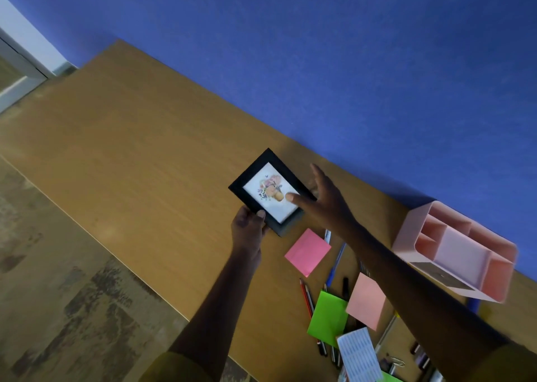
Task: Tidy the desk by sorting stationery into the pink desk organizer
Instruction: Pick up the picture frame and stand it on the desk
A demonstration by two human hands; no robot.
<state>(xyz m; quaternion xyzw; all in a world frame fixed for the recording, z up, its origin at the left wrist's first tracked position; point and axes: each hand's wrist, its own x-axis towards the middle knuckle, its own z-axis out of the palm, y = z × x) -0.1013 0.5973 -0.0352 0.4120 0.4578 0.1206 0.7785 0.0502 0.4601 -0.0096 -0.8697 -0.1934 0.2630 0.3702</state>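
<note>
My left hand (248, 228) grips the lower corner of a black picture frame (250, 178) with a flower print, held just above the wooden desk (130, 149). My right hand (321, 198) hovers over the frame's right edge, fingers spread, thumb over the glass. The pink desk organizer (462, 251) stands at the right against the blue wall, its compartments showing nothing inside. Between it and me lie a pink sticky pad (308, 252), a peach pad (366, 300), a green pad (328, 315), red pencils (306, 297) and a blue pen (334, 268).
The blue wall (348, 76) runs along the desk's far edge. A white sheet of labels (359, 355), several dark pens and a paper clip (397, 362) lie at the bottom right. The desk's near edge borders a patterned floor (58, 280).
</note>
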